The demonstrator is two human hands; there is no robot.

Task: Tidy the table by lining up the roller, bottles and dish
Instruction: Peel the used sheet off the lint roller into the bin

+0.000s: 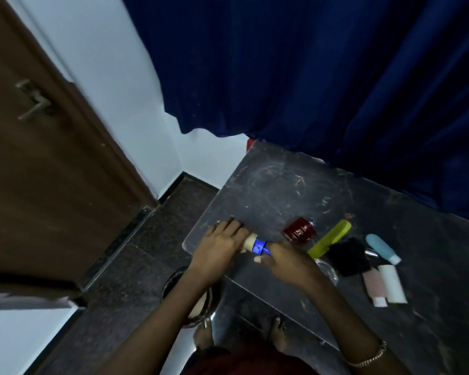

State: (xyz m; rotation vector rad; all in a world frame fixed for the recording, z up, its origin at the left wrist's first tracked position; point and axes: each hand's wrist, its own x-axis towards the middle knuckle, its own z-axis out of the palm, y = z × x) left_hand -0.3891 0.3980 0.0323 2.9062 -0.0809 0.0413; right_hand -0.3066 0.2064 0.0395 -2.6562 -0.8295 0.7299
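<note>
Both hands hold one bottle (256, 244) near the table's left corner: it has a cream body and a blue cap. My left hand (220, 247) wraps the body and my right hand (284, 259) grips the cap end. To the right lie a dark red jar (299, 230), a lime green handle with a black roller head (349, 257), a light blue bottle (382, 249), a pink bottle (374, 286) and a white bottle (393, 284). A clear glass dish (329, 270) sits just behind my right wrist, partly hidden.
The dark scratched table (276, 182) ends close to my left hand. A blue curtain (309, 63) hangs over its far side. A brown door (38, 158) stands at left. A round bowl (173, 282) sits on the floor below the table edge.
</note>
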